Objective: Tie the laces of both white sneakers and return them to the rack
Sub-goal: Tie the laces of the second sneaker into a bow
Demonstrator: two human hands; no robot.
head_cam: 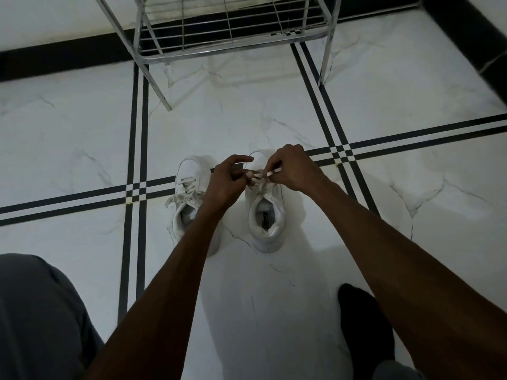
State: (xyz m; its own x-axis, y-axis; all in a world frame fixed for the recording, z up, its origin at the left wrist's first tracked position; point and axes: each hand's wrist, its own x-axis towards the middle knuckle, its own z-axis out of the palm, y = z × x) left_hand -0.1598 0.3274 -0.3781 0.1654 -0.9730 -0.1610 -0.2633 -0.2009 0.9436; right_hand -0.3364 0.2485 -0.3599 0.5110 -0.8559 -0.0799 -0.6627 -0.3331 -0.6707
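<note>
Right hand (pixel 293 167): fingers (pixel 275 166) pinched on a lace end (pixel 271 173) just above the tongue of the right sneaker (pixel 264 212), centre of frame. Left hand (pixel 226 182): thumb and lower fingers closed on the other strand at the same spot, index finger stretched out free toward the right hand. Whether a loop is already formed, cannot tell; the crossing is hidden under the knuckles.

Step in hand, by my reading: tying the right sneaker, knot or bow stage, not yet drawn tight.

Left sneaker (pixel 189 198) sits just beside it, centre left, laces (pixel 181 196) splayed loose over the side; likely untied. Both stand on the marble floor (pixel 82 133), toes toward the wire rack (pixel 225 37) at upper centre, well apart from it.

Next move likely calls for pulling both strands outward evenly to seat the knot, keeping tension so it doesn't slip.
</note>
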